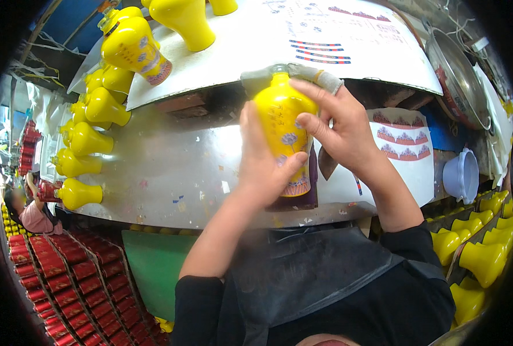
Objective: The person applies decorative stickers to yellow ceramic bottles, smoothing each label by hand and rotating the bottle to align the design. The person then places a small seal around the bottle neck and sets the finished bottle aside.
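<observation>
A yellow ceramic bottle [280, 118] with a flower decal and a patterned band near its base is held upright over the metal worktable [170, 173]. My left hand [260, 161] wraps its lower body from the left, thumb across the front. My right hand [337, 124] grips it from the right, and a grey cloth [302, 75] lies pressed over the bottle's neck under my fingers. A dark mat [313, 190] lies below the bottle.
Several plain yellow bottles [89, 138] stand in a row at the table's left edge, a decorated yellow bottle [132, 49] on the white board [239, 40]. Decal sheets [403, 144] lie right, near a pale bowl [463, 176] and metal basin [458, 81]. More yellow bottles [481, 242] sit lower right; red boxes [66, 271] and a seated person [34, 216] lower left.
</observation>
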Motion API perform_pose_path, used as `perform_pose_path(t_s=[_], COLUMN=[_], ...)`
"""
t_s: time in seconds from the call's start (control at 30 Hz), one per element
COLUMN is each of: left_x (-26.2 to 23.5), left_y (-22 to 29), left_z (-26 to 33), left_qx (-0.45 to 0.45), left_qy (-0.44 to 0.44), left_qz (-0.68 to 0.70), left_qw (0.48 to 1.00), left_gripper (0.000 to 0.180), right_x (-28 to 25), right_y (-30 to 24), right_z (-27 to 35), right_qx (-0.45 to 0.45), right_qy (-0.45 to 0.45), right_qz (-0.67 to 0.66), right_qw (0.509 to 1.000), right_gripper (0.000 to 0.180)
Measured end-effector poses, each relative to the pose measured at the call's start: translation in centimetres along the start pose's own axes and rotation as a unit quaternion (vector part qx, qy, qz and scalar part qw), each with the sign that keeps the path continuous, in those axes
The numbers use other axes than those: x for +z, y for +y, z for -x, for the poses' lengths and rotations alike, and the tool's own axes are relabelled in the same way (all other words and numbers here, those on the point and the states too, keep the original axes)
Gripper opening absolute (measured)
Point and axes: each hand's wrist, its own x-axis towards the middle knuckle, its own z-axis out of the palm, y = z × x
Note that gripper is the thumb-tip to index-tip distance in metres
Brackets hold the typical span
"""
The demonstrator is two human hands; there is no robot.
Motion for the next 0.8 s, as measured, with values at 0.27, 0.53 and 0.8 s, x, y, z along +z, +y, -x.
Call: perform_pose_path(t_s=[0.27,0.53,0.8], left_x=[0.5,0.8,0.7], left_y=[-0.6,-0.4,-0.4], left_z=[0.1,0.2,0.1], left_qx=[0.044,0.035,0.047], left_qy=[0.007,0.015,0.028], left_qz=[-0.032,-0.054,-0.041], left_qw=[0.999,0.998,0.998], left_gripper=[0.101,0.102,0.103], right_x=[-0.3,0.1,-2.3], right_y=[-0.7,-0.1,0.8], right_z=[-1.0,-0.6,-3.3], right_qx=[-0.118,-0.135,0.167], right_qy=[-0.039,-0.028,0.032], right_qz=[0.170,0.199,-0.088], right_qw=[0.978,0.970,0.981], right_gripper=[0.039,0.042,0.036])
